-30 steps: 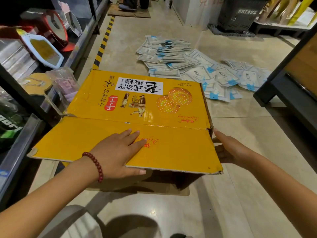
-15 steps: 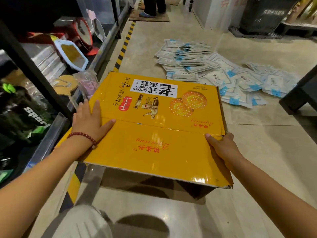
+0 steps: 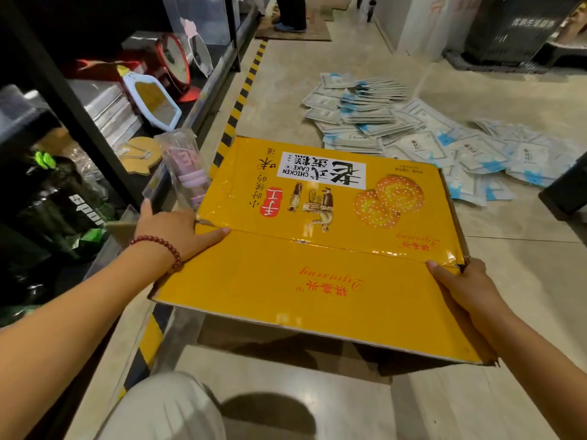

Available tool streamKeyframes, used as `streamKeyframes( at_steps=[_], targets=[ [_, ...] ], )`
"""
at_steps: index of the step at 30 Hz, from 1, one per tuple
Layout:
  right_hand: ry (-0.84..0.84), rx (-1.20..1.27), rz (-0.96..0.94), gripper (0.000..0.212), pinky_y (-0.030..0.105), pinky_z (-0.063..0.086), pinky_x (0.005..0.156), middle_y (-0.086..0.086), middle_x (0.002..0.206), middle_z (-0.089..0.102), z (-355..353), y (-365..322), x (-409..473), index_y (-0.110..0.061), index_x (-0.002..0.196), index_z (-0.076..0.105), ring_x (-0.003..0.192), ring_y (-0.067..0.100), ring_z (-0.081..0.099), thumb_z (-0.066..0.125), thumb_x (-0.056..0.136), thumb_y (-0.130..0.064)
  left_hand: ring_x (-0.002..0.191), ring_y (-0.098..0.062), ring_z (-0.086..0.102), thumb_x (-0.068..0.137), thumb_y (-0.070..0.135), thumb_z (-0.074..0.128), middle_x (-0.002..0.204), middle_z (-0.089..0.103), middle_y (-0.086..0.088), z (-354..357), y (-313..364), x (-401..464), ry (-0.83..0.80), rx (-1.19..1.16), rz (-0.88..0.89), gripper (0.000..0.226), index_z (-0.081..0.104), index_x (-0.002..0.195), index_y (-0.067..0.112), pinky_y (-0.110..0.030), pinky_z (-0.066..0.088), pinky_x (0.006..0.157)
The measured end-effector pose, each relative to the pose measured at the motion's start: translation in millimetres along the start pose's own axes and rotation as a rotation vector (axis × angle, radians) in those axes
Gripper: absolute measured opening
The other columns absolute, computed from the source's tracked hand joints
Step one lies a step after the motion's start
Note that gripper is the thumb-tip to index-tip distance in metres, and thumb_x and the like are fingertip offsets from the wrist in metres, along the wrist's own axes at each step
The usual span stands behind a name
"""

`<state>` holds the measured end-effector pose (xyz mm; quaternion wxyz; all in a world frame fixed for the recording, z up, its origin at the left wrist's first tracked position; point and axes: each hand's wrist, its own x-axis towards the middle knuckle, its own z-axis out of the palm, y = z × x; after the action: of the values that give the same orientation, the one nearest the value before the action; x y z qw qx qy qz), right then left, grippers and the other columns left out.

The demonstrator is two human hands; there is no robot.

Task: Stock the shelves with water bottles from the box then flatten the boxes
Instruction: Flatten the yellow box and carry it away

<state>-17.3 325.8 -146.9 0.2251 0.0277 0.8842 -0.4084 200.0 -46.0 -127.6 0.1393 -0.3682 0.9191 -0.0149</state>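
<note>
A yellow cardboard box (image 3: 324, 249) printed with cakes and "CHICKEN CAKE" lies flattened and lifted a little off the floor in front of me. My left hand (image 3: 171, 227), with a red bead bracelet at the wrist, grips its left edge at the fold, thumb on top. My right hand (image 3: 460, 284) grips the right edge at the fold, thumb on the yellow face and fingers underneath. No water bottles from the box are plainly seen.
A dark shelf unit (image 3: 79, 128) with mirrors, packets and black bottles runs along the left, bordered by yellow-black floor tape (image 3: 241, 96). Several white-blue packets (image 3: 413, 134) lie spread on the tiled floor beyond the box. A person's feet (image 3: 290, 25) stand far back. My knee (image 3: 165, 408) is below.
My left hand slid from the middle of the near flap to the box's left edge. The right hand closed on the right edge, and the box rose and came nearer the shelf.
</note>
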Motion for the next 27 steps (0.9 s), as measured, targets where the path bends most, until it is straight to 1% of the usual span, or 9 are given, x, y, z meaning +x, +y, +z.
streamKeyframes(
  at_steps=[2,3,6,10,16,19,21,24,27],
  targets=[
    [-0.005,0.005,0.018,0.065,0.044,0.048,0.083,0.019,0.126,0.056,-9.8,6.8,1.6,-0.008,0.135,0.036,0.103,0.039,0.058,0.064,0.086,-0.041,0.059,-0.015,0.062,0.072,0.084,0.019,0.068,0.064,0.001,2.8,12.5,-3.4,-0.079,-0.169,-0.008,0.08,0.052,0.099,0.016,-0.043,0.051,0.088],
    [-0.002,0.004,0.024,0.066,0.045,0.049,0.082,0.018,0.122,0.058,-14.1,10.5,3.8,-0.01,0.134,0.039,0.099,0.037,0.06,0.066,0.084,-0.044,0.057,-0.017,0.063,0.076,0.081,0.027,0.074,0.066,-0.003,6.3,17.9,-4.1,-0.115,-0.253,-0.022,0.078,0.048,0.109,0.013,-0.037,0.056,0.072],
    [-0.01,0.015,0.043,0.064,0.042,0.048,0.077,0.016,0.119,0.061,-19.8,17.0,8.8,-0.012,0.133,0.043,0.097,0.035,0.061,0.066,0.083,-0.046,0.072,-0.025,0.066,0.082,0.072,0.038,0.1,0.065,-0.01,15.1,24.9,-3.7,-0.141,-0.362,-0.047,0.08,0.035,0.13,0.008,-0.034,0.054,0.064],
    [-0.029,0.028,0.036,0.066,0.046,0.047,0.087,0.017,0.126,0.056,-7.3,2.4,-4.8,-0.01,0.135,0.037,0.105,0.038,0.057,0.063,0.086,-0.045,0.052,-0.023,0.056,0.088,0.059,0.045,0.077,0.057,-0.008,12.6,18.5,2.6,-0.137,-0.533,-0.116,0.065,0.037,0.122,0.004,-0.027,0.045,0.048],
    [-0.08,-0.046,-0.03,0.064,0.039,0.04,0.081,0.021,0.133,0.048,34.6,-15.5,-30.5,-0.001,0.135,0.028,0.116,0.04,0.051,0.056,0.093,-0.039,0.053,-0.025,0.055,0.088,0.049,0.055,0.08,0.057,-0.012,-2.1,-23.3,22.7,-0.051,-0.552,-0.184,0.053,0.046,0.111,0.002,-0.032,0.047,0.053],
    [-0.103,-0.078,-0.052,0.062,0.039,0.047,0.077,0.018,0.123,0.053,46.1,-12.2,-41.4,-0.001,0.127,0.032,0.109,0.037,0.055,0.058,0.09,-0.043,0.059,-0.032,0.062,0.086,0.044,0.059,0.084,0.058,-0.013,-8.0,-33.9,24.7,-0.001,-0.547,-0.179,0.046,0.049,0.102,0.002,-0.039,0.053,0.056],
    [-0.13,-0.055,-0.026,0.064,0.036,0.051,0.066,0.013,0.116,0.055,44.5,-6.2,-46.8,-0.003,0.127,0.037,0.102,0.034,0.059,0.062,0.086,-0.047,0.066,-0.035,0.063,0.086,0.042,0.061,0.09,0.058,-0.014,-9.8,-33.6,27.1,0.012,-0.581,-0.169,0.043,0.05,0.101,0.004,-0.044,0.055,0.062],
    [-0.195,0.017,0.012,0.054,0.027,0.05,0.051,0.011,0.107,0.064,31.9,5.4,-52.7,-0.011,0.121,0.052,0.087,0.027,0.065,0.067,0.082,-0.045,0.08,-0.034,0.059,0.087,0.039,0.061,0.102,0.059,-0.015,-11.5,-22.4,34.4,0.037,-0.604,-0.109,0.042,0.052,0.11,0.005,-0.044,0.052,0.069],
    [-0.22,0.059,0.013,0.036,0.028,0.053,0.049,0.007,0.091,0.07,18.9,15.3,-61.8,-0.015,0.105,0.062,0.074,0.023,0.07,0.071,0.08,-0.039,0.103,-0.036,0.055,0.088,0.039,0.059,0.122,0.055,-0.019,-11.7,-4.2,43.7,0.112,-0.555,-0.02,0.051,0.048,0.127,0.008,-0.045,0.047,0.082]
  ],
)
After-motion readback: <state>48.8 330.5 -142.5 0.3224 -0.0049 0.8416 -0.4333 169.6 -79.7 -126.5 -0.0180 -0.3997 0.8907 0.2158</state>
